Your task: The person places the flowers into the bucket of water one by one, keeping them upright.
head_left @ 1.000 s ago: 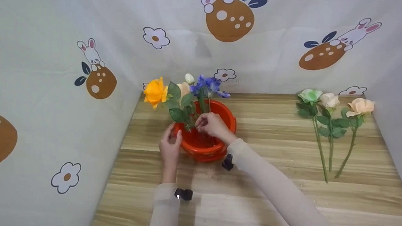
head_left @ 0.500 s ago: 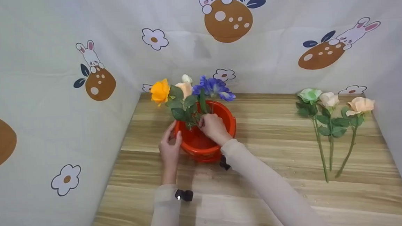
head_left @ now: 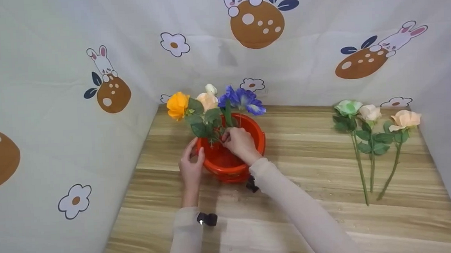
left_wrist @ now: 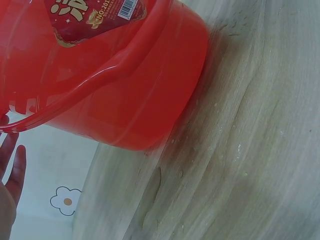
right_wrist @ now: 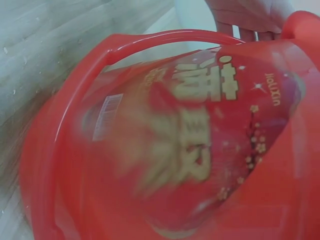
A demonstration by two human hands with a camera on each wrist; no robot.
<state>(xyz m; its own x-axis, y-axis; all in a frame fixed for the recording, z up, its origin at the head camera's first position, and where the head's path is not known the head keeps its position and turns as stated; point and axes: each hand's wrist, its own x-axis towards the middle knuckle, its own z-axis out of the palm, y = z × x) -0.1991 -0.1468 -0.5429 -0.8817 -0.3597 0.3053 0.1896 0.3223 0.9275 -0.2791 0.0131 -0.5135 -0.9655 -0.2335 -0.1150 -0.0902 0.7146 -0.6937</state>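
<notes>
A red bucket (head_left: 231, 168) stands on the wooden table, holding several artificial flowers that lean towards the wall. Among them are a yellow rose (head_left: 178, 106), a peach rose (head_left: 207, 101), a white bud (head_left: 210, 89) and blue-purple irises (head_left: 243, 100). Over the bucket's opening, my right hand (head_left: 240, 143) pinches stems below the leaves; which flowers these belong to is hidden. My left hand (head_left: 191, 165) rests against the bucket's left side, fingers fairly straight and thumb apart. In the left wrist view, its fingers (left_wrist: 16, 175) are beside the bucket's handle (left_wrist: 95, 82).
Three loose roses lie at the table's right: a green one (head_left: 348, 108), a cream one (head_left: 369, 112) and a peach one (head_left: 405, 119). Printed cloth (head_left: 307, 55) walls the back and sides. Water drops dot the wooden table (head_left: 313, 215).
The right hand has moved slightly right and down over the bucket. The yellow rose has shifted right, and the irises have spread rightward. The left hand stays at the bucket's side.
</notes>
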